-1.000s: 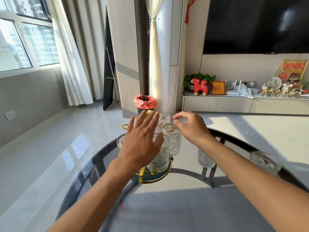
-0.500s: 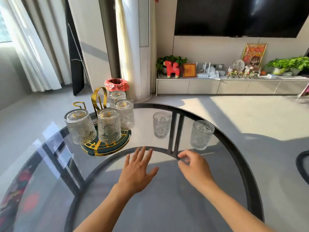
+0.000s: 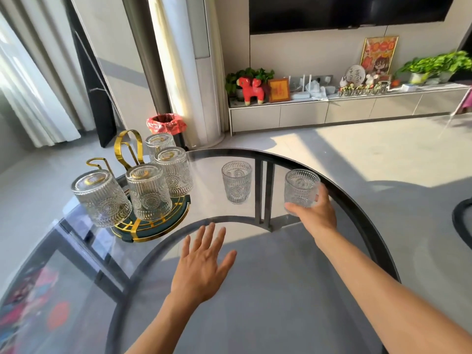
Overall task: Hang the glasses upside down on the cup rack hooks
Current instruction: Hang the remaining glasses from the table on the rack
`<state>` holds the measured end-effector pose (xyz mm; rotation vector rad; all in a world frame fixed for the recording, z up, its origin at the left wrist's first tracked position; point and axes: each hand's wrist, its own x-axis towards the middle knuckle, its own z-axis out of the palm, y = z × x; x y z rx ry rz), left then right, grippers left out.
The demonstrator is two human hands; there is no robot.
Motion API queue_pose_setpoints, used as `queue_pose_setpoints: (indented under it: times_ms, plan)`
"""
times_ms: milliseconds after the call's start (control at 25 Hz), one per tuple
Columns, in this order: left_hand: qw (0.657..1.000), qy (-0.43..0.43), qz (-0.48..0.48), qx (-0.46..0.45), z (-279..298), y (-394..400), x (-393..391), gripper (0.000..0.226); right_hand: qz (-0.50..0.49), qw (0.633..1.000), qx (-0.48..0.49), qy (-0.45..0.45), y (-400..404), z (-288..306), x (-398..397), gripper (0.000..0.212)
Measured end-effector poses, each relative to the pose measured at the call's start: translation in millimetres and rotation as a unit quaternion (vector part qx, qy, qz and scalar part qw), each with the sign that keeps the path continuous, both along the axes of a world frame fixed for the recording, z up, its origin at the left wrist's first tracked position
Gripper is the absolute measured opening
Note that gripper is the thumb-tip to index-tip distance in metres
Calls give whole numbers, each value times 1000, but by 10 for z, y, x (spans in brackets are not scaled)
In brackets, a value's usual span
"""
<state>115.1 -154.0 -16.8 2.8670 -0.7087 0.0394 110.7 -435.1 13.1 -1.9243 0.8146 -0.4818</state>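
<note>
R hand (image 3: 315,213): grips far-right glass (image 3: 301,190)
L hand (image 3: 203,269): open, flat, holds nothing
Rack (image 3: 153,226): 4 glasses upside down
Writing: too small to read

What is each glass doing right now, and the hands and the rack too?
Four glasses on the rack: upside down on hooks.
Middle glass: upright on the table, untouched.
Right glass: upright, right hand around it.
Right hand: closed on the right glass.
Left hand: open, fingers spread, holding nothing.
Cup rack: one gold hook free.
</note>
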Motion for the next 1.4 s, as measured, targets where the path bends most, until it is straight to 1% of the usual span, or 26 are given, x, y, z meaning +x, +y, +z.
queue_pose_setpoints:
  times_ms: [80, 160, 200, 240, 280, 320, 400, 480, 560, 600, 680, 720, 760, 800, 840, 880, 920, 960, 1000, 1040, 1080, 1120, 1200, 1280, 1360, 1400]
  plan:
    - [1000, 3, 4, -10, -11, 6, 17, 75, 14, 998, -46, 27, 59, 43, 10, 90]
    - [1000, 14, 2, -22, 1, 2, 12, 74, 29, 999, -23, 28, 218, 103, -27, 81]
    - [998, 31, 4, -50, 36, 4, 4, 71, 46, 999, 18, 14, 343, 155, -72, 78]
    - [993, 58, 13, -106, 106, 10, -6, 67, 73, 995, 61, -13, 483, 223, -117, 76]
    - [977, 101, 33, -185, 203, 22, -21, 63, 114, 987, 98, -48, 643, 302, -171, 72]
    - [946, 156, 60, -279, 311, 44, -43, 62, 168, 974, 128, -86, 814, 390, -219, 69]
    - [850, 260, 97, -447, 520, 149, -128, 69, 271, 938, 165, -141, 1206, 572, -299, 66]
    - [755, 335, 101, -554, 707, 297, -257, 71, 316, 912, 202, -166, 1576, 713, -367, 72]
    - [666, 376, 97, -637, 919, 545, -353, 66, 359, 887, 229, -180, 1918, 860, -388, 72]
    - [637, 383, 94, -663, 1016, 681, -376, 65, 386, 873, 232, -187, 2054, 941, -390, 65]
    - [595, 384, 81, -702, 1187, 942, -386, 64, 455, 832, 246, -202, 2274, 1121, -376, 51]
    - [579, 377, 68, -720, 1266, 1053, -365, 64, 484, 808, 270, -200, 2362, 1214, -354, 49]
    - [567, 363, 57, -738, 1354, 1143, -328, 65, 492, 796, 297, -191, 2427, 1302, -304, 52]
    - [554, 343, 56, -757, 1450, 1223, -275, 67, 484, 796, 312, -185, 2474, 1385, -229, 55]
    - [541, 315, 68, -777, 1559, 1323, -182, 68, 464, 810, 306, -188, 2527, 1484, -115, 56]
    - [532, 283, 86, -794, 1669, 1432, -69, 67, 438, 835, 271, -195, 2578, 1592, 12, 54]
    - [530, 251, 103, -803, 1789, 1549, 68, 63, 412, 865, 205, -199, 2624, 1695, 162, 49]
    - [536, 222, 118, -806, 1909, 1677, 207, 56, 390, 892, 109, -201, 2666, 1784, 324, 45]
    - [550, 194, 135, -801, 2021, 1803, 352, 49, 378, 904, -8, -198, 2690, 1838, 504, 44]
    - [571, 166, 155, -789, 2115, 1916, 503, 42, 378, 900, -130, -177, 2706, 1861, 698, 44]
    - [601, 136, 176, -768, 2185, 2006, 642, 39, 385, 881, -236, -139, 2708, 1854, 880, 45]
    - [635, 105, 193, -741, 2235, 2073, 773, 40, 396, 860, -308, -93, 2702, 1832, 1035, 47]
    - [706, 48, 210, -675, 2280, 2153, 1023, 49, 415, 834, -362, -29, 2697, 1756, 1262, 50]
    - [770, 14, 210, -602, 2290, 2157, 1218, 62, 410, 828, -381, -28, 2686, 1677, 1369, 52]
    - [819, 6, 207, -535, 2289, 2105, 1357, 71, 390, 826, -405, -48, 2684, 1636, 1377, 53]
    - [834, 7, 214, -509, 2286, 2074, 1413, 72, 383, 824, -414, -56, 2689, 1636, 1358, 53]
